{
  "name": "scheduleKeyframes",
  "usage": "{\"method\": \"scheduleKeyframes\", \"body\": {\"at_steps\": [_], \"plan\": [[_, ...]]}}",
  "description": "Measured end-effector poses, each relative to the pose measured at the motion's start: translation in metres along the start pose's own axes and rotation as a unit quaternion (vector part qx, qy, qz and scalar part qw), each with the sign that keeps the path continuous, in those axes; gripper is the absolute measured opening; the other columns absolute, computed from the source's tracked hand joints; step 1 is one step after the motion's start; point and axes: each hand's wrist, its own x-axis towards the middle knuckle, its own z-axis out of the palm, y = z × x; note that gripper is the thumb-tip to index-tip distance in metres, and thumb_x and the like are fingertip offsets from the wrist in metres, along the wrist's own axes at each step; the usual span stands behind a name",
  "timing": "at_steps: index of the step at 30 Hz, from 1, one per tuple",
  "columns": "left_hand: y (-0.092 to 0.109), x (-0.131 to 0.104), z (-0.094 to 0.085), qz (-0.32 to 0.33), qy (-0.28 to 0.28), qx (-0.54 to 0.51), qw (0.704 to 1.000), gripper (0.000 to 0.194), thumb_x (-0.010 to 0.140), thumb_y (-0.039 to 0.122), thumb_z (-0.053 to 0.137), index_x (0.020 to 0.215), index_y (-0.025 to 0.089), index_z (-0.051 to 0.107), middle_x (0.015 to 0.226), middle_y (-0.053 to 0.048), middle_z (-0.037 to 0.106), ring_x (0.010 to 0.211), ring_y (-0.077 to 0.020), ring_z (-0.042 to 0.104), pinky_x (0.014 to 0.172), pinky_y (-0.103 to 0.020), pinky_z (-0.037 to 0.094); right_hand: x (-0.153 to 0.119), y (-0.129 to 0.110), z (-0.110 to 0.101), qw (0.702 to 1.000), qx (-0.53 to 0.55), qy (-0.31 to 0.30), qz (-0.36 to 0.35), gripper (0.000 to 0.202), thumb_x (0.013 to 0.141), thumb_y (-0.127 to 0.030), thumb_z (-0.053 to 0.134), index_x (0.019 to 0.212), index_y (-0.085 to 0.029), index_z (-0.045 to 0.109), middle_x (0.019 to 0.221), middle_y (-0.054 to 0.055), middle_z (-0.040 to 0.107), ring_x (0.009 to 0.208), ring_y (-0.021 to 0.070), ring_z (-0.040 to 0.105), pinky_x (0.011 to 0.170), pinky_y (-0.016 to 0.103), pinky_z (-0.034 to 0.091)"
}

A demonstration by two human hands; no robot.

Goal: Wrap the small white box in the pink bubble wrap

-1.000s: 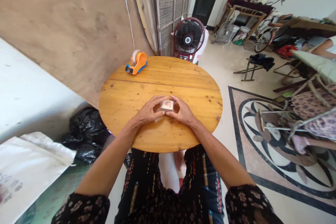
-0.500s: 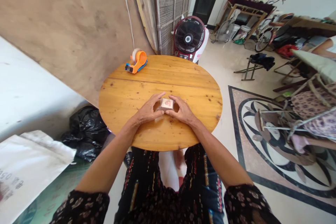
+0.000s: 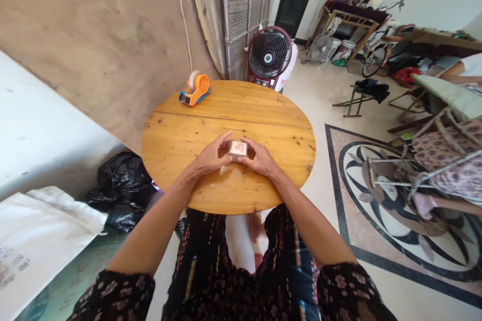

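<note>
A small pale block [image 3: 238,149] with a reddish print on top, seemingly in clear wrapping, is at the middle of the round wooden table [image 3: 211,185]. From the left, the curved fingers and thumb of my left hand [image 3: 213,154] close in on its side. My right hand [image 3: 260,156] grips the opposite side, its thumb along the front and its fingers at the back right corner. The exact contact of the fingertips is too small to see well. Toward the table's far left edge stands an orange and blue tape dispenser [image 3: 198,91] with a roll of tape.
Beyond the table stands a dark red fan [image 3: 268,55]. Black plastic bags [image 3: 122,185] and a white sack [image 3: 48,225] lie at left. On the right are a folding stool [image 3: 363,96], a bicycle [image 3: 376,55] and another person's arm [image 3: 454,71].
The block has turned slightly, with more of its front side showing between my hands. Both hands have barely shifted, and the whole view has moved a little.
</note>
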Motion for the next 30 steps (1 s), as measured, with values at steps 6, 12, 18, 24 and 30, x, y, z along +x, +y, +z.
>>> {"method": "scheduleKeyframes", "body": {"at_steps": [6,12,18,24,30], "plan": [[0.003,0.000,-0.011,-0.017,0.035,0.003,0.999,0.086,0.069,0.027,0.061,0.150,0.013,0.034,0.142,-0.020,0.051,0.134,-0.0334,0.048,0.113,-0.054,0.036,-0.005,0.002,-0.021,0.995,0.072,-0.069,0.018,0.094,0.070,-0.052,0.079,0.149,-0.023,0.038,0.153,0.013,0.043,0.140,0.0307,0.043,0.116,0.049,0.034],[0.012,-0.001,-0.014,-0.064,0.032,0.105,0.992,0.084,0.068,0.034,0.061,0.146,0.009,0.041,0.137,-0.020,0.056,0.130,-0.0348,0.051,0.113,-0.054,0.036,-0.007,0.008,-0.030,0.996,0.045,-0.072,0.037,0.100,0.066,-0.047,0.083,0.151,-0.023,0.035,0.145,0.012,0.052,0.137,0.0302,0.046,0.117,0.050,0.032],[0.013,0.000,-0.012,-0.058,0.010,0.160,0.985,0.067,0.073,0.035,0.060,0.135,0.012,0.054,0.135,-0.016,0.059,0.124,-0.0320,0.056,0.108,-0.049,0.043,-0.005,0.010,-0.023,0.999,0.027,-0.040,0.014,0.090,0.071,-0.044,0.078,0.149,-0.022,0.038,0.133,0.011,0.062,0.128,0.0301,0.055,0.112,0.050,0.037],[0.010,0.001,-0.009,-0.034,0.007,0.179,0.983,0.051,0.076,0.033,0.059,0.123,0.015,0.063,0.126,-0.013,0.065,0.116,-0.0298,0.061,0.105,-0.048,0.046,-0.004,0.007,-0.019,0.999,0.012,-0.029,0.012,0.081,0.074,-0.036,0.076,0.146,-0.023,0.042,0.129,0.009,0.066,0.128,0.0300,0.055,0.114,0.052,0.034],[0.010,0.001,-0.009,-0.041,0.007,0.131,0.991,0.056,0.074,0.032,0.061,0.127,0.015,0.060,0.129,-0.014,0.063,0.118,-0.0295,0.060,0.106,-0.048,0.045,-0.004,0.005,-0.019,0.999,0.034,-0.023,0.002,0.078,0.074,-0.037,0.076,0.144,-0.022,0.044,0.126,0.009,0.066,0.120,0.0270,0.060,0.109,0.047,0.041]]}}
